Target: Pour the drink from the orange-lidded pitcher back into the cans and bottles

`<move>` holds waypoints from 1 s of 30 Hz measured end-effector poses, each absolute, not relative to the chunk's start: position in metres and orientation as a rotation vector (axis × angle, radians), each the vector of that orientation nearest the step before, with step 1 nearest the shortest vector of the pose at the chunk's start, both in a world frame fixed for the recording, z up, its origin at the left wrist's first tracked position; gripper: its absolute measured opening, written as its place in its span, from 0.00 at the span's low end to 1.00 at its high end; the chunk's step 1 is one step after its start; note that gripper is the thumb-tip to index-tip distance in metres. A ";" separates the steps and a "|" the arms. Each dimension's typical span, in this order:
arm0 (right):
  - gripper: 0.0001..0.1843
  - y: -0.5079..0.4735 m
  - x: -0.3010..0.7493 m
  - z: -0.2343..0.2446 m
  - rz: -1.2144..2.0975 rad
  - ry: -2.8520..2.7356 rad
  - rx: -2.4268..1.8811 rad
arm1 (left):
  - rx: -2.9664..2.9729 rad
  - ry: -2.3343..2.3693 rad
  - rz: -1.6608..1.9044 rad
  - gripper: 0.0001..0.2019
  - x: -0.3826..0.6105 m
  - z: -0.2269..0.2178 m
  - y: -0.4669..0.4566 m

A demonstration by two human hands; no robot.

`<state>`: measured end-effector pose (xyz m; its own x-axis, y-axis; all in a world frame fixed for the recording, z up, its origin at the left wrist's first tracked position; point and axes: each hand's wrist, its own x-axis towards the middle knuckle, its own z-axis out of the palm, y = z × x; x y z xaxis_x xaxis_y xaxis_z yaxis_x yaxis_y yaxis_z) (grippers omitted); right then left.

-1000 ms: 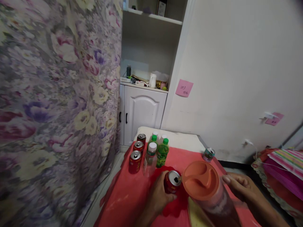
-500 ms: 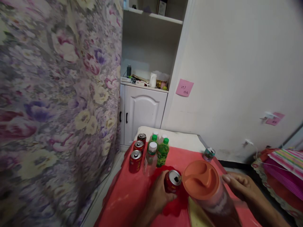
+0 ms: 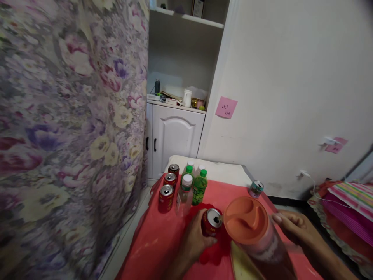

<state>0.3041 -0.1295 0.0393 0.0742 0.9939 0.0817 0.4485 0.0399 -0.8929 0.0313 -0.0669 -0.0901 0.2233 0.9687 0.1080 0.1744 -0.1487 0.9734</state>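
My left hand (image 3: 194, 237) is wrapped around an open red drink can (image 3: 210, 227) in the middle of the red-covered table. Right beside it, a clear pitcher (image 3: 269, 249) with an orange lid (image 3: 246, 220) leans toward the can, its lid edge close to the can's opening. Pinkish foam and darker liquid show inside the pitcher. Closed fingers of my right hand (image 3: 293, 225) are at the pitcher's right side, apparently on its handle, which is hard to see. A dark wet patch (image 3: 214, 254) spreads on the cover around the can. Under the pitcher lies something yellowish (image 3: 243, 264).
Several red cans (image 3: 166, 198) line the left edge of the table. Beside them stand a clear bottle (image 3: 184, 196) and green bottles (image 3: 199, 188). A small can (image 3: 256, 189) sits at the right edge. A floral curtain (image 3: 72, 136) hangs left; a white cabinet (image 3: 177, 136) stands behind.
The view has shifted very slightly. Both hands, the can and the tilted pitcher keep the same positions relative to each other.
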 end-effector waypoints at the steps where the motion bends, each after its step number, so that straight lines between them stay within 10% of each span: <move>1: 0.35 -0.130 0.304 0.039 0.835 -1.495 -1.532 | 1.537 1.117 1.042 0.38 0.031 -0.090 -0.067; 30: 0.36 -0.126 0.309 0.037 0.865 -1.520 -1.604 | 1.543 1.131 1.050 0.36 0.032 -0.081 -0.071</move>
